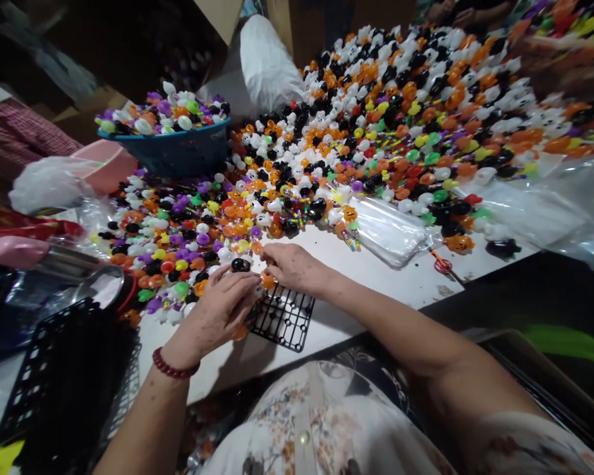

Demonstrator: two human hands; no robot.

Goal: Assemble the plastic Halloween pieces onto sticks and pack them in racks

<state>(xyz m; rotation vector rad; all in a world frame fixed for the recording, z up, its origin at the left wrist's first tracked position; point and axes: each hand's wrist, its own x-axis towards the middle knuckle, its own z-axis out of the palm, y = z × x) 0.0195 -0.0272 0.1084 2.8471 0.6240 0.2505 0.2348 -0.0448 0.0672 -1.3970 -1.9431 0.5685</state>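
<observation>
A black plastic grid [284, 320] lies on the white tabletop in front of me, with pale pieces visible through its openings. My left hand [225, 302], wearing a dark red bead bracelet, reaches over the grid's left side with its fingers curled together around small plastic figures. A white figure [258, 289] shows at its fingertips, and a black one [240, 265] sits just beyond them. My right hand [296, 267] is closed at the grid's far edge, thumb and fingers bent inward. An orange figure [268, 282] is right below its thumb; what the fingers pinch is hidden.
A large pile of colourful small figures [277, 171] spreads across the table. A blue basin [178, 150] full of them stands back left. Clear plastic bags [391, 231] and orange-handled scissors [442, 264] lie right. Stacked black grids [74, 376] are at left. Another person's hands [455, 13] show far back.
</observation>
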